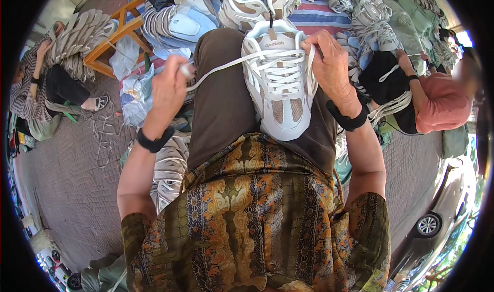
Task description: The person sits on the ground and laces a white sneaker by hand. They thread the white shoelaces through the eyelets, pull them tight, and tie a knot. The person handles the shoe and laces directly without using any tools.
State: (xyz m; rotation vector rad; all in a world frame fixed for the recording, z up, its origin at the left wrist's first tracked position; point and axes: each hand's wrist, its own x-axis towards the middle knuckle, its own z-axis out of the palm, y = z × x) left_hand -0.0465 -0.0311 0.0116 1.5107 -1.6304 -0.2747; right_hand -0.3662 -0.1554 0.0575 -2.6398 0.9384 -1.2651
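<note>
A white and beige sneaker (288,122) rests on my lap, its toe toward me and white lacing crossed over its tongue. My left hand (169,91), slightly blurred, is closed around one end of the shoelace (222,67), which stretches from the upper eyelets out to the left. At the right side of the collar, my right hand (332,68) pinches lace between thumb and fingers, and a loop hangs down along the shoe's side. The fingertips of that hand lie close to the tongue's top. Both wrists wear black bands.
More sneakers (242,6) stand just beyond my knees. Stacked shoe uppers (180,21) lie on a striped sheet (321,19) beside a wooden stool (116,37). A co-worker in pink (445,104) sits at right, another person (38,68) at far left. Loose laces (103,132) lie on the paving.
</note>
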